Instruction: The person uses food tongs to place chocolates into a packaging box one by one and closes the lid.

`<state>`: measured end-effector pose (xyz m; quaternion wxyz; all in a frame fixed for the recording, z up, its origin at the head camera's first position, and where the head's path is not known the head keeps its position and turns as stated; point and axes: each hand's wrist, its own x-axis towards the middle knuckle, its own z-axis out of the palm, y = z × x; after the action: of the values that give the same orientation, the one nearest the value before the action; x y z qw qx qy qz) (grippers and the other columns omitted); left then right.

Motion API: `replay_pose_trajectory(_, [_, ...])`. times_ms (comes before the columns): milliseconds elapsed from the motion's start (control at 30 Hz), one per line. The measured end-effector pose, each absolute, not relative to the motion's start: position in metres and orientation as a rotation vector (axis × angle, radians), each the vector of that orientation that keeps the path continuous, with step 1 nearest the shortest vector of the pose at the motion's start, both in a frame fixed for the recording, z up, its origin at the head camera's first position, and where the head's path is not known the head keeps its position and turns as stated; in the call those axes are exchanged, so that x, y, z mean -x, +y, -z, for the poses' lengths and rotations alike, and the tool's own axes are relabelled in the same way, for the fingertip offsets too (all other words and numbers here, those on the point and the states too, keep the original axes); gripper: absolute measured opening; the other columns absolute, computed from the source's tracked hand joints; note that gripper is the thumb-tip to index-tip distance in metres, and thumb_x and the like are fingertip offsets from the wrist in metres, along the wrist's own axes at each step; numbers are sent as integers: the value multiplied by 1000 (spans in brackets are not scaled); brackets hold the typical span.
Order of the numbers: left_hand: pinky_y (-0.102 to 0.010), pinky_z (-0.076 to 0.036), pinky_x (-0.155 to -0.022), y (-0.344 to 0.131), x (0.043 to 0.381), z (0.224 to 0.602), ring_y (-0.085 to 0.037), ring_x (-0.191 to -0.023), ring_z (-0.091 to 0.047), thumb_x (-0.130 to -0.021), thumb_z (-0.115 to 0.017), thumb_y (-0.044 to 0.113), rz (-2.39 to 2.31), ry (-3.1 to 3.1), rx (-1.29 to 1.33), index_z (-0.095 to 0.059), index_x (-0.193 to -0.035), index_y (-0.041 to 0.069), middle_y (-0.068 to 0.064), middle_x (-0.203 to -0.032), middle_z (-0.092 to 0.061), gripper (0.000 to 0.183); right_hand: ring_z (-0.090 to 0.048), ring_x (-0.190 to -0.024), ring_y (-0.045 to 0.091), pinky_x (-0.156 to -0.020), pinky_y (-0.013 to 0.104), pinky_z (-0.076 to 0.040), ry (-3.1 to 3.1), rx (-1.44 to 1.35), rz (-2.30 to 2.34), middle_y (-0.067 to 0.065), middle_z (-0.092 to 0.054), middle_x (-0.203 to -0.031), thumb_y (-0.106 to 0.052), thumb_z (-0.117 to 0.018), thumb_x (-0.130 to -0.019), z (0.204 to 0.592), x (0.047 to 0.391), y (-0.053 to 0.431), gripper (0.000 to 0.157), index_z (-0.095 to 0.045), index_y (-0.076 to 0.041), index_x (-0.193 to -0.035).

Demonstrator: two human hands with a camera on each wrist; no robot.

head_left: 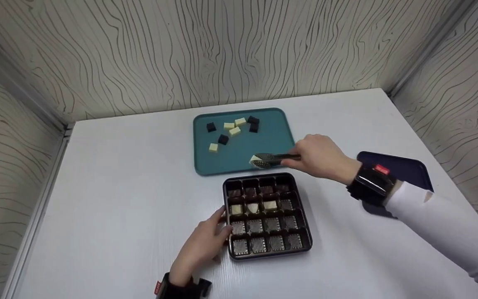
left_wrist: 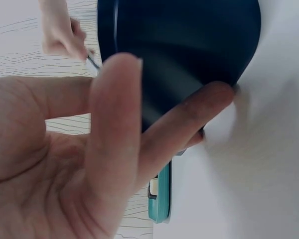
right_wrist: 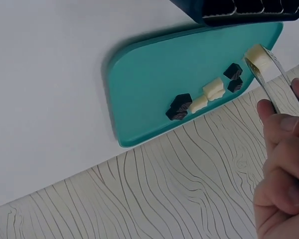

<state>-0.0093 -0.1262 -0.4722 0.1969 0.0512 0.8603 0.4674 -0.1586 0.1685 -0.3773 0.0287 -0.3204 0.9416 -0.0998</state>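
My right hand (head_left: 320,155) grips a pair of metal tongs (head_left: 276,158) over the front right of the teal tray (head_left: 203,162). Held between the tong tips is a white chocolate piece (right_wrist: 259,56). My left hand (head_left: 203,241) rests against the left side of a black box (head_left: 308,236) divided into square compartments, its thumb at the rim. Dark chocolates (head_left: 250,191) sit in the box's far row. The row before it has three white chocolates (head_left: 270,205) and, at its right end, a compartment without one. In the left wrist view, fingers touch the box's dark wall (left_wrist: 184,40).
Several dark chocolates (head_left: 223,139) and white chocolates (head_left: 235,131) lie scattered on the teal tray, beyond the box. A dark blue tray (head_left: 409,168) lies at the right, partly under the right forearm. A wood-patterned wall (head_left: 222,54) closes off the table's back.
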Motion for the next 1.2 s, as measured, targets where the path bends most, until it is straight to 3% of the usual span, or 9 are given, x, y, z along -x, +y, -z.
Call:
replay_pose_trajectory(100, [-29, -48, -59, -127, 9, 473, -4, -43, -46, -107, -57, 24, -1306, 2407, -140, -34, -161, -6, 8, -60, -48, 66, -45, -53, 7, -50, 28, -37, 2915, 1063, 261, -4, -63, -57, -33, -76, -96, 375, 142, 186, 29, -79, -12, -75])
replay_pose_trajectory(233, [-34, -56, -72, -130, 8, 473, -3, -41, -47, -107, -57, 23, -1288, 2415, -123, -34, -161, -4, -1, -63, -59, 65, -40, -52, 5, -49, 26, -34, 2909, 1152, 203, -9, -53, -54, -34, -76, -95, 374, 124, 202, 31, -71, -16, -71])
replay_pose_trajectory(333, [-35, -56, -72, -132, 7, 473, -4, -41, -46, -107, -56, 23, -1294, 2416, -118, -34, -161, -4, -23, -97, -76, 65, -37, -52, 3, -49, 23, -31, 2908, 1202, 182, -12, -47, -53, -34, -77, -95, 372, 114, 209, 35, -63, -18, -66])
replay_pose_trajectory(467, [-33, -52, -67, -132, 7, 471, -6, -43, -44, -107, -57, 24, -1309, 2424, -124, -35, -161, -6, -33, -143, -63, 65, -41, -50, 1, -48, 21, -33, 2894, 1287, 145, -11, -52, -53, -34, -77, -94, 367, 107, 216, 36, -62, -19, -66])
replay_pose_trajectory(633, [-36, -54, -73, -131, 7, 471, -7, -44, -44, -107, -57, 24, -1307, 2441, -125, -36, -160, -6, -33, -142, -63, 65, -51, -51, 2, -48, 24, -42, 2845, 1371, 58, -8, -66, -59, -33, -78, -94, 360, 106, 221, 25, -74, -17, -75])
replay_pose_trajectory(800, [-50, -57, -91, -129, 8, 470, -10, -50, -46, -107, -58, 24, -1278, 2450, -145, -36, -160, -6, -33, -143, -63, 65, -41, -50, 1, -47, 25, -37, 2809, 1440, -18, -10, -57, -55, -35, -80, -91, 354, 110, 223, 32, -66, -19, -68])
replay_pose_trajectory(933, [-57, -56, -100, -127, 9, 469, -9, -49, -49, -106, -58, 24, -1277, 2441, -149, -36, -160, -5, -33, -144, -62, 65, -39, -50, 1, -46, 26, -36, 2780, 1462, -47, -9, -60, -56, -36, -81, -90, 350, 112, 223, 32, -66, -20, -67])
replay_pose_trajectory(1200, [-53, -58, -97, -126, 9, 469, -7, -45, -49, -106, -58, 24, -1280, 2437, -156, -36, -160, -6, -32, -144, -62, 65, -41, -49, 4, -47, 31, -40, 2714, 1527, -119, -9, -61, -56, -37, -82, -88, 344, 116, 219, 31, -68, -19, -67])
